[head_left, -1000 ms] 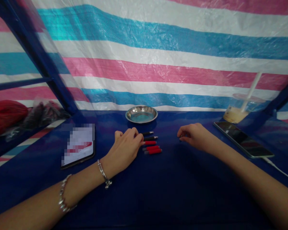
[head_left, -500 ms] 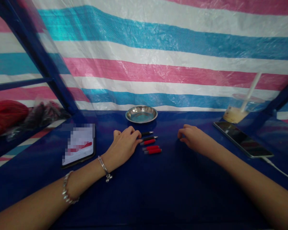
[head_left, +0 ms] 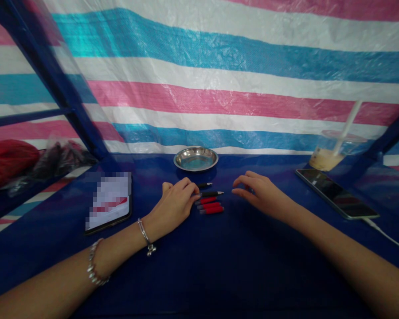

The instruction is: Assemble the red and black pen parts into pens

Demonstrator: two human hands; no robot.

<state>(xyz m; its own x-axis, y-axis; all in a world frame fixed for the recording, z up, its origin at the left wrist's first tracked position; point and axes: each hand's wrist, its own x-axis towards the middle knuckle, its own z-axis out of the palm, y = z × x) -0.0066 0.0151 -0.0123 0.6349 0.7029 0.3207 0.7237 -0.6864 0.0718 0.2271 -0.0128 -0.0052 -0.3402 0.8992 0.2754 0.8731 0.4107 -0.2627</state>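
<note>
"Two hands are out over the blue tabletop [head_left: 199, 266]. What comes first from the left?"

"A lit phone [head_left: 115, 199]. Then comes the left hand [head_left: 176, 201], with its fingers bent close together. Finger and thumb seem to pinch the left end of the near black pen [head_left: 213, 194]."

"And the far black pen [head_left: 205, 184]?"

"It lies just behind that one. Its left end is hidden by the hand, so nobody can tell if they touch. A shiny dish [head_left: 196, 168] sits farther back."

"Which way do the pens point?"

"They lie side to side, silver tips to the right. Three red pieces [head_left: 213, 210] lie just in front, in a little stack of rows, almost the same way."

"So which hand is nearer?"

"The left one, right at the pens. The right hand [head_left: 256, 190] is apart, past the silver tips. Its fingers curl softly, with a gap above the thumb. It does not seem to hold anything, but the inside is hard to see."

"And last?"

"A dark phone [head_left: 337, 192] and a drink cup [head_left: 327, 161], off to the right."
</note>
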